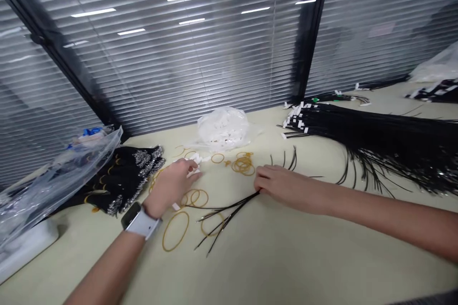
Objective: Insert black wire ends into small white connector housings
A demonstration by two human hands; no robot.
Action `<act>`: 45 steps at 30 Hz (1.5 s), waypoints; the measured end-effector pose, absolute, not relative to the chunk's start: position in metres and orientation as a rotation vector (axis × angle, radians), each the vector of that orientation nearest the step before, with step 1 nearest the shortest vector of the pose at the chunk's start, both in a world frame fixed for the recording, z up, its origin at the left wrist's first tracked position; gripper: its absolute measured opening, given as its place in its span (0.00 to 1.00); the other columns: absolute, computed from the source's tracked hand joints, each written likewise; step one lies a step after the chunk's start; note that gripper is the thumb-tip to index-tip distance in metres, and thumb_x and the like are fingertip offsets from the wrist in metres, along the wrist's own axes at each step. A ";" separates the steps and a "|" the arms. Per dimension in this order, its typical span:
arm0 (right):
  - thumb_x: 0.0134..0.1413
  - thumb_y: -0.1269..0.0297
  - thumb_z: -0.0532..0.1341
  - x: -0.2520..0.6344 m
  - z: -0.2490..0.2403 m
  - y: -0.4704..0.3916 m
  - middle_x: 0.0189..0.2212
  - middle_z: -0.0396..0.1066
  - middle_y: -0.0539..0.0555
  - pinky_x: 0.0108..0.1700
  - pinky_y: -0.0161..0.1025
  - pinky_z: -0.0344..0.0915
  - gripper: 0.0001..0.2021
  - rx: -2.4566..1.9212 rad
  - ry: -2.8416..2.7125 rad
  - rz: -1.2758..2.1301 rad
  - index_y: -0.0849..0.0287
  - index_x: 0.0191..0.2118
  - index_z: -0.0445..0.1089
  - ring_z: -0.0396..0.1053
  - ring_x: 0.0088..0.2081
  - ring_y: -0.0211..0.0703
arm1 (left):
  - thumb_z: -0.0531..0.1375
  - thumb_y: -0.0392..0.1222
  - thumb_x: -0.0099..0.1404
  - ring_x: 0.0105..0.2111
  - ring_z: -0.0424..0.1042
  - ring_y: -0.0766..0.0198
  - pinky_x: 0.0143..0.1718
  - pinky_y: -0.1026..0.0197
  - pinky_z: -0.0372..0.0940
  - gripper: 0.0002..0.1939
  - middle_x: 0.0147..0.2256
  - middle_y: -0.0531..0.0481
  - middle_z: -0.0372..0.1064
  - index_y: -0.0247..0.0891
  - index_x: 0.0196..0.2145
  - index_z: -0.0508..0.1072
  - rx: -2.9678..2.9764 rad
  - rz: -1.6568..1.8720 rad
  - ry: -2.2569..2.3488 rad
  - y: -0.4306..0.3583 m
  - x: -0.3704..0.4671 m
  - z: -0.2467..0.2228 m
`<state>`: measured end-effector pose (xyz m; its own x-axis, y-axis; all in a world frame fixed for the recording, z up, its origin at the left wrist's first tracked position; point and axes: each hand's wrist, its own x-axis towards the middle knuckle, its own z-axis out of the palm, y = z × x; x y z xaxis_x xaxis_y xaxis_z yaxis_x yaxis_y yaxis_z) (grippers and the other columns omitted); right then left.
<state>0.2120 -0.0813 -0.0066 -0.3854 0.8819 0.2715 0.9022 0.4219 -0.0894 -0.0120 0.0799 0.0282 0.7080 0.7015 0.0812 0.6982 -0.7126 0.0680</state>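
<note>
My left hand [173, 182], with a watch on its wrist, reaches over a small pile of white connectors [196, 157]. Its thumb and forefinger are curled around a white connector [195, 170]; the hand is slightly blurred. The fingers of my right hand [274, 182] are closed around several thin black cables [239, 206]. The cables' metal-tipped ends fan out toward the lower left, and other ends stick up behind the hand. Yellow rubber bands [243, 164] lie between my hands, and a larger rubber band [175, 231] is nearer to me.
A clear plastic bag of white pieces [223, 128] sits by the window blinds [200, 57]. At right lies a large bundle of black cables [375, 136] with white ends. To the left are banded black cable bundles [121, 171], plastic bags [78, 171] and a white tray [32, 245].
</note>
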 end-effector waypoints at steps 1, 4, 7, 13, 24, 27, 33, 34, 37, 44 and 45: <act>0.56 0.78 0.51 0.208 -0.005 -0.080 0.33 0.62 0.55 0.36 0.39 0.60 0.08 -1.540 -2.386 -0.097 0.62 0.34 0.65 0.60 0.33 0.41 | 0.55 0.44 0.64 0.38 0.70 0.59 0.39 0.51 0.66 0.12 0.41 0.46 0.68 0.34 0.42 0.68 2.866 0.117 1.143 0.089 -0.013 0.026; 0.58 0.70 0.54 0.189 -0.004 -0.074 0.36 0.63 0.57 0.40 0.39 0.60 0.07 -1.479 -2.360 -0.054 0.64 0.41 0.65 0.61 0.38 0.43 | 0.55 0.42 0.64 0.38 0.70 0.59 0.38 0.52 0.67 0.12 0.43 0.45 0.68 0.35 0.45 0.68 2.829 -0.011 1.003 0.107 -0.010 0.023; 0.57 0.67 0.56 0.168 -0.009 -0.068 0.38 0.63 0.56 0.42 0.39 0.59 0.09 -1.396 -2.393 -0.001 0.63 0.43 0.65 0.61 0.39 0.42 | 0.56 0.41 0.64 0.38 0.70 0.58 0.38 0.52 0.68 0.13 0.44 0.45 0.67 0.34 0.46 0.67 2.795 -0.066 0.904 0.116 -0.003 0.025; 0.58 0.73 0.51 0.154 -0.023 -0.060 0.31 0.63 0.53 0.38 0.36 0.59 0.07 -1.322 -2.394 0.036 0.63 0.32 0.64 0.59 0.33 0.38 | 0.55 0.41 0.64 0.37 0.70 0.60 0.37 0.52 0.67 0.12 0.42 0.45 0.68 0.34 0.44 0.67 2.739 0.135 0.827 0.097 0.005 0.030; 0.59 0.77 0.45 0.158 -0.037 -0.063 0.29 0.63 0.54 0.35 0.37 0.57 0.11 -1.202 -2.236 -0.105 0.62 0.34 0.63 0.56 0.30 0.38 | 0.53 0.36 0.63 0.32 0.68 0.65 0.32 0.63 0.64 0.05 0.31 0.53 0.66 0.41 0.37 0.67 2.482 0.409 0.739 0.032 -0.023 0.004; 0.61 0.75 0.46 0.158 -0.037 -0.064 0.29 0.65 0.54 0.36 0.36 0.58 0.10 -1.159 -2.189 -0.105 0.63 0.36 0.63 0.58 0.31 0.38 | 0.54 0.37 0.63 0.30 0.67 0.66 0.29 0.64 0.63 0.03 0.30 0.54 0.64 0.41 0.33 0.67 2.440 0.405 0.726 0.037 -0.027 0.002; 0.58 0.72 0.51 0.159 -0.029 -0.069 0.27 0.63 0.52 0.34 0.35 0.57 0.07 -1.278 -2.051 0.050 0.63 0.31 0.64 0.58 0.30 0.36 | 0.55 0.34 0.60 0.34 0.66 0.66 0.32 0.66 0.63 0.05 0.34 0.53 0.63 0.42 0.31 0.69 2.313 0.349 0.652 0.040 -0.025 -0.001; 0.57 0.72 0.51 0.159 -0.028 -0.069 0.27 0.62 0.51 0.33 0.34 0.57 0.06 -1.293 -2.027 0.066 0.62 0.31 0.63 0.58 0.30 0.36 | 0.55 0.33 0.60 0.34 0.67 0.66 0.33 0.66 0.64 0.06 0.34 0.52 0.63 0.42 0.32 0.69 2.267 0.361 0.646 0.039 -0.025 -0.003; 0.57 0.72 0.51 0.160 -0.027 -0.069 0.27 0.62 0.51 0.33 0.34 0.57 0.05 -1.327 -1.985 0.117 0.61 0.31 0.62 0.58 0.30 0.36 | 0.56 0.34 0.60 0.35 0.68 0.65 0.34 0.65 0.65 0.05 0.34 0.52 0.65 0.42 0.33 0.69 2.144 0.389 0.663 0.037 -0.025 -0.006; 0.59 0.72 0.51 0.163 -0.029 -0.068 0.27 0.63 0.50 0.33 0.34 0.57 0.07 -1.331 -1.929 0.103 0.61 0.31 0.63 0.59 0.30 0.36 | 0.58 0.34 0.58 0.38 0.70 0.62 0.36 0.64 0.65 0.05 0.35 0.50 0.71 0.40 0.34 0.70 2.004 0.445 0.712 0.030 -0.021 -0.001; 0.59 0.72 0.51 0.163 -0.029 -0.068 0.27 0.63 0.50 0.33 0.33 0.57 0.07 -1.329 -1.913 0.096 0.61 0.32 0.64 0.60 0.30 0.36 | 0.57 0.33 0.58 0.40 0.70 0.62 0.36 0.65 0.65 0.07 0.36 0.50 0.71 0.40 0.35 0.70 2.000 0.468 0.710 0.029 -0.021 -0.001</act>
